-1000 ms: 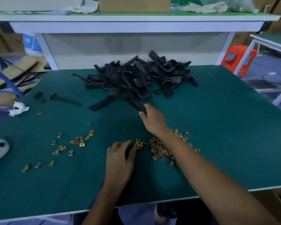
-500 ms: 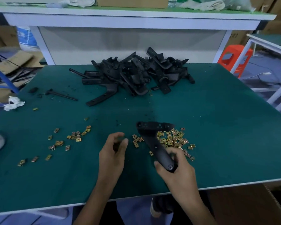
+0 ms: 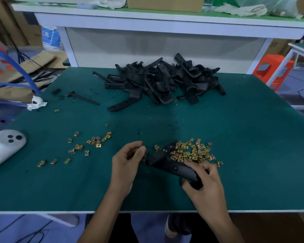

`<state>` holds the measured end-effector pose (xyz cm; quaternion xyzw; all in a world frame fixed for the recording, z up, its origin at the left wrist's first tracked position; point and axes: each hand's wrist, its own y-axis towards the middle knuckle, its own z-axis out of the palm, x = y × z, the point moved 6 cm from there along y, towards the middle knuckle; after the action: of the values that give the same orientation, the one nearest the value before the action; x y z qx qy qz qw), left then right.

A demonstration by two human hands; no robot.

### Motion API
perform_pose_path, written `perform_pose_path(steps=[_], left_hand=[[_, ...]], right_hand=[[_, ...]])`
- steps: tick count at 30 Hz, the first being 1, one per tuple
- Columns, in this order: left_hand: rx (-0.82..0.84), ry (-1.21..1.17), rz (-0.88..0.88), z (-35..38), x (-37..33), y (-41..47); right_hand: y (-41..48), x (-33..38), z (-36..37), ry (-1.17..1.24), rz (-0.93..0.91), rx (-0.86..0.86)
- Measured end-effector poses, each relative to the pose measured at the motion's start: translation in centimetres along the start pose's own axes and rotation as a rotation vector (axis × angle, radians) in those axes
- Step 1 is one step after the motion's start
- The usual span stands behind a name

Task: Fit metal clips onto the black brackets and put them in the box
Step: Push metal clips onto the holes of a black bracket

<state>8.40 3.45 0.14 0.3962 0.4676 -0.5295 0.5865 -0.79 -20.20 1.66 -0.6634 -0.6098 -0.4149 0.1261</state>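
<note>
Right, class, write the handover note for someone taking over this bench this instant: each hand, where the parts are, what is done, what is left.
Right hand grips the near end of one black bracket over the green table.
Left hand has its fingers curled at the bracket's far end; whether it pinches a clip is hidden.
Loose clips: main heap just behind the bracket, smaller scatter to the left. The bracket pile lies at the table's far side.
Done: one bracket picked up; no fitted clip shows on it.
Left: clip this bracket, box it, then work through the pile.
</note>
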Motion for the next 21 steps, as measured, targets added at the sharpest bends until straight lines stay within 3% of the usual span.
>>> perform_pose_path(steps=[9,21], left_hand=[[0.130,-0.003,0.005,0.63,-0.40,-0.20],[0.161,0.059,0.025,0.43,0.21,-0.02]], right_hand=[[0.07,0.25,0.10,-0.051,0.016,0.019],[0.12,0.42,0.35,-0.129,-0.017,0.037]])
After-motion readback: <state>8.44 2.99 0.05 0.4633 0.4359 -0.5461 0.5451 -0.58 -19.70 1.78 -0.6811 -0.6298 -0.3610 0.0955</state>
